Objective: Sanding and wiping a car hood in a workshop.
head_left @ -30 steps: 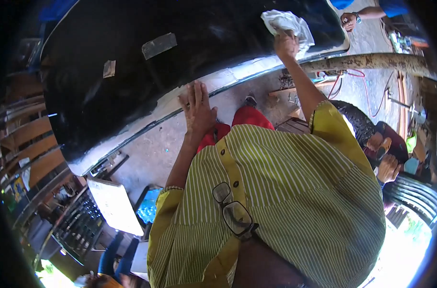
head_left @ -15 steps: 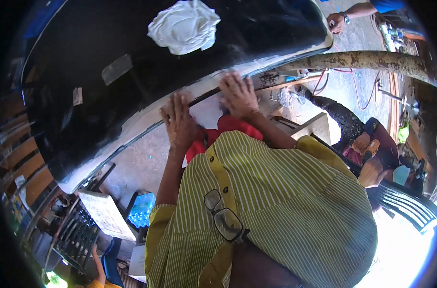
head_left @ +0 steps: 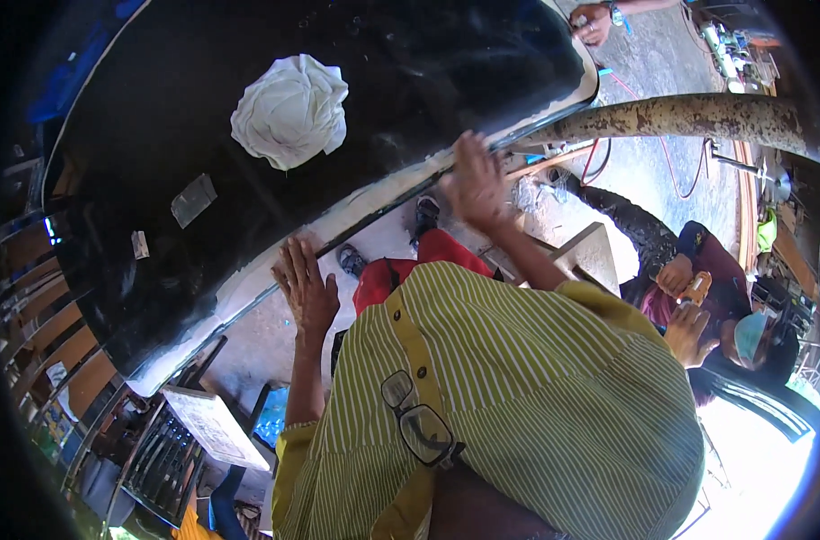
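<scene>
A large black glossy panel point(head_left: 410, 99) with a pale, whitish border lies across the upper part of the head view. My left hand point(head_left: 304, 286) rests its outstretched fingers on the pale border at the near edge. Farther right, my right hand point(head_left: 476, 184) has its fingers extended over the same edge; they are slightly blurred, and I cannot tell whether they press on it. Neither hand holds anything. A crumpled white cloth point(head_left: 291, 112) lies on the black surface beyond my left hand. Two small translucent scraps, one larger piece point(head_left: 194, 200) and one smaller point(head_left: 140, 244), lie left of the cloth.
Another person's hand point(head_left: 592, 22) is at the panel's far right corner. On the right, a seated co-worker holds an orange tool point(head_left: 695, 288). A rusty pipe point(head_left: 689, 115) runs from the panel's right side. A white board point(head_left: 214, 425) leans at lower left; a red hose point(head_left: 666, 166) curves across the floor.
My hands have moved apart along the edge: the left one leftward and nearer, the right one to the right. The panel and cloth sit farther left in the shifted view.
</scene>
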Demonstrator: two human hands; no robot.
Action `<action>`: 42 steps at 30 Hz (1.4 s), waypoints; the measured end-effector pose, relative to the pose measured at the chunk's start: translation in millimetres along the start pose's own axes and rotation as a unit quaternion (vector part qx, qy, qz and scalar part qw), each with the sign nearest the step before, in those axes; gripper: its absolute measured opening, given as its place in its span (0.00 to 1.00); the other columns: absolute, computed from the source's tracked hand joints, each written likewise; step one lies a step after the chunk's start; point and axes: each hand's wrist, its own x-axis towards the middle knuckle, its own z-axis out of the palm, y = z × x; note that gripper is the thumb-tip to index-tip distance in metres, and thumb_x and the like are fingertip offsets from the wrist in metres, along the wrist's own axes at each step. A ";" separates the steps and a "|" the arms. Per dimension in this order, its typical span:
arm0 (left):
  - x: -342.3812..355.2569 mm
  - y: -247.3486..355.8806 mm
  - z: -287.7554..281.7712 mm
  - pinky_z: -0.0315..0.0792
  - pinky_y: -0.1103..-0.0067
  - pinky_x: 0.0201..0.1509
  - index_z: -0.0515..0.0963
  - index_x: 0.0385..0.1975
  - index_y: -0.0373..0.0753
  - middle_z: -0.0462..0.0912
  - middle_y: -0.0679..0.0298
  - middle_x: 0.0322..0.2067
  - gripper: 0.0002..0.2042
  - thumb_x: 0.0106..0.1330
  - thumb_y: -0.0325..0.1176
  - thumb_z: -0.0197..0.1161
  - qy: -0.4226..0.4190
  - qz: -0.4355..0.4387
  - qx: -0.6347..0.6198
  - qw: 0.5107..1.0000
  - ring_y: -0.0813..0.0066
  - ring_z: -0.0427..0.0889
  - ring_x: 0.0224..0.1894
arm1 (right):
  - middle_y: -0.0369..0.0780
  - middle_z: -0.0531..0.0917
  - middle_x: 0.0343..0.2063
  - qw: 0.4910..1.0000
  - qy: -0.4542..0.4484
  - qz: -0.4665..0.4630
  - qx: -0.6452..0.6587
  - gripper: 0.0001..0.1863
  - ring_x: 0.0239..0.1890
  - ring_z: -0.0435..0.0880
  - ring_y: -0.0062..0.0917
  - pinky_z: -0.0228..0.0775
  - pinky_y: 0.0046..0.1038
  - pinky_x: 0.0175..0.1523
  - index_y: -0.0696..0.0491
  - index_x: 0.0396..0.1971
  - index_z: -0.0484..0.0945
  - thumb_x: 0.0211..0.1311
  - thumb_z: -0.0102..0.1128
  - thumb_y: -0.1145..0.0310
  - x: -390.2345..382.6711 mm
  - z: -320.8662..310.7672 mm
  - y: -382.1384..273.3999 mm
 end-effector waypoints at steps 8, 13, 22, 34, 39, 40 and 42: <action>-29.6 -45.4 -9.1 0.35 0.59 0.62 0.46 0.59 0.38 0.45 0.53 0.60 0.36 0.50 0.28 0.55 0.059 -0.073 0.026 0.995 0.54 0.41 0.63 | 0.41 0.51 0.60 0.995 -0.010 0.073 -0.062 0.31 0.63 0.46 0.35 0.35 0.50 0.60 0.55 0.56 0.54 0.53 0.46 0.57 6.0 -12.8 2.5; -33.2 -53.0 2.1 0.36 0.56 0.61 0.45 0.60 0.39 0.44 0.54 0.61 0.34 0.52 0.32 0.51 0.066 -0.167 0.059 0.982 0.55 0.42 0.63 | 0.41 0.52 0.59 0.996 -0.047 -0.074 0.029 0.31 0.62 0.47 0.35 0.35 0.50 0.60 0.54 0.56 0.55 0.53 0.47 0.57 -9.0 3.6 -59.0; -67.3 -117.7 -5.1 0.40 0.51 0.59 0.43 0.61 0.44 0.42 0.57 0.62 0.35 0.53 0.36 0.51 0.104 -0.259 0.088 0.956 0.56 0.41 0.63 | 0.37 0.45 0.62 0.987 -0.055 0.030 -0.148 0.33 0.64 0.40 0.30 0.29 0.49 0.61 0.48 0.59 0.50 0.54 0.45 0.53 8.5 8.5 19.7; -99.0 -210.9 29.8 0.62 0.49 0.44 0.55 0.53 0.50 0.57 0.52 0.51 0.31 0.51 0.58 0.51 0.296 -0.484 -0.712 0.413 0.52 0.63 0.50 | 0.47 0.53 0.57 0.963 0.150 0.199 0.106 0.34 0.58 0.53 0.42 0.50 0.41 0.57 0.54 0.57 0.52 0.56 0.43 0.48 -27.3 20.7 -25.3; -54.7 -144.4 33.5 0.65 0.66 0.37 0.54 0.50 0.50 0.66 0.67 0.42 0.35 0.44 0.49 0.66 0.296 -0.426 -0.715 0.468 0.67 0.68 0.41 | 0.45 0.67 0.47 0.650 -0.030 0.482 0.587 0.37 0.46 0.69 0.35 0.63 0.33 0.45 0.50 0.57 0.50 0.53 0.46 0.44 -37.5 27.2 -64.7; -55.5 -144.9 27.7 0.65 0.65 0.37 0.52 0.51 0.50 0.66 0.66 0.43 0.37 0.43 0.48 0.67 0.322 -0.446 -0.680 0.485 0.66 0.68 0.42 | 0.45 0.67 0.48 0.630 -0.079 0.442 0.633 0.34 0.46 0.70 0.35 0.64 0.33 0.44 0.48 0.57 0.49 0.55 0.45 0.46 -38.7 30.7 -71.1; -61.0 -154.2 17.8 0.64 0.64 0.38 0.49 0.52 0.49 0.65 0.62 0.45 0.40 0.42 0.47 0.68 0.359 -0.453 -0.645 0.499 0.64 0.67 0.44 | 0.45 0.66 0.49 0.626 -0.164 0.368 0.667 0.28 0.46 0.70 0.36 0.66 0.31 0.43 0.42 0.58 0.46 0.61 0.40 0.54 -42.5 38.2 -86.1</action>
